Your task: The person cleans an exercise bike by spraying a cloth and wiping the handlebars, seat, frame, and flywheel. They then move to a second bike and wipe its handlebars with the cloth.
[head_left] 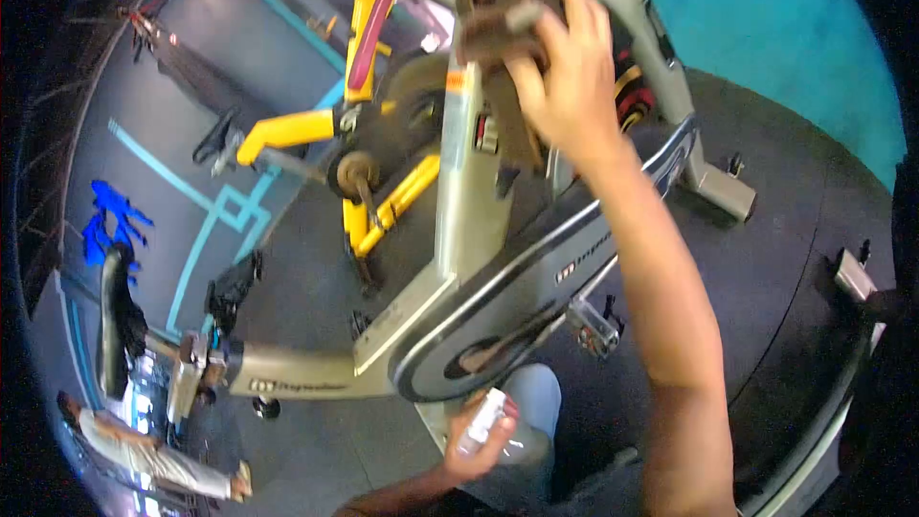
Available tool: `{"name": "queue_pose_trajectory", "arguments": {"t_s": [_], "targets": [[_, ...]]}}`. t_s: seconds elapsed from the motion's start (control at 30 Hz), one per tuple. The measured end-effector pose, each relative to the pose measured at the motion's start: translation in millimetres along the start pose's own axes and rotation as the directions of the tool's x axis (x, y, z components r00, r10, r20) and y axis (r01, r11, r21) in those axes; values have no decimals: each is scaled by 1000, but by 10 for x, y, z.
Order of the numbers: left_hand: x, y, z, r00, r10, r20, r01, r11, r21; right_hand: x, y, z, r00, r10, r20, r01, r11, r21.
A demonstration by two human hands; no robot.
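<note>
My right hand (574, 86) reaches up to the upper front of a silver-grey exercise bike (445, 220). Its fingers are closed on a brown cloth (498, 33), pressed against the bike near the handlebar; motion blurs this area. Low in the view, my left hand (474, 440) is wrapped round a small clear spray bottle (485, 416) with a white top. The bottle is beside my knee (531, 397), below the bike's dark chain cover (536, 278). A pedal (595, 328) sticks out to the right of the cover.
Behind stands a yellow exercise bike (287, 129) with a red part. The bike's black saddle (113, 316) is at the left. Another bike's frame (814, 440) rises at lower right. A person (144, 450) is at far lower left. Dark mats cover the floor (756, 258).
</note>
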State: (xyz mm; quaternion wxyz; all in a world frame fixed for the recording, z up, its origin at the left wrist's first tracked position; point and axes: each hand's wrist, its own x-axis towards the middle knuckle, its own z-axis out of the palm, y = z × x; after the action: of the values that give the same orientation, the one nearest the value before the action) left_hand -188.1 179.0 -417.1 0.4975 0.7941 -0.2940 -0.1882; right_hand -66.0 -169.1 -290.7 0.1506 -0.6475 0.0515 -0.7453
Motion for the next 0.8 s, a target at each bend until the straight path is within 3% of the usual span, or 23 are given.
{"name": "queue_pose_trajectory", "arguments": {"t_s": [0.03,0.07,0.17,0.2,0.23,0.4,0.5,0.6,0.63,0.7,0.73,0.8], "targets": [[8,4,-55,999,42,13,-42,999,29,64,-123,39,997,74,-23,-74,997,-20],[7,-37,-109,991,135,15,-136,983,120,84,-193,118,991,120,55,-111,983,-146],[-31,-56,-199,996,88,-16,-85,987,135,-10,-307,231,968,196,156,-143,944,-296],[-7,-112,-220,991,135,4,-134,980,146,-86,-283,261,984,113,138,-80,972,-223],[1,-49,-214,998,56,12,-57,987,147,-161,-272,273,993,25,114,-7,988,-155],[-2,-102,-155,994,94,60,-102,986,133,-701,-558,-9,932,6,362,-25,999,48],[-51,-72,-121,985,172,29,-174,982,78,-908,-747,-181,821,-13,571,-34,997,71],[-113,-37,-136,988,150,23,-151,987,47,-1267,-939,-308,750,-100,653,19,991,130],[-135,-28,-153,986,168,21,-168,985,47,-1293,-974,-325,730,-147,668,103,989,106],[-191,-34,-192,996,82,25,-84,994,74,-1225,-977,-339,684,-134,717,47,989,139],[-196,-113,-195,986,164,2,-164,985,51,-1199,-1007,-348,687,-143,712,55,988,145],[-225,-103,-237,986,167,-6,-166,984,67,-1181,-1067,-365,723,-85,686,-75,977,200]]}}
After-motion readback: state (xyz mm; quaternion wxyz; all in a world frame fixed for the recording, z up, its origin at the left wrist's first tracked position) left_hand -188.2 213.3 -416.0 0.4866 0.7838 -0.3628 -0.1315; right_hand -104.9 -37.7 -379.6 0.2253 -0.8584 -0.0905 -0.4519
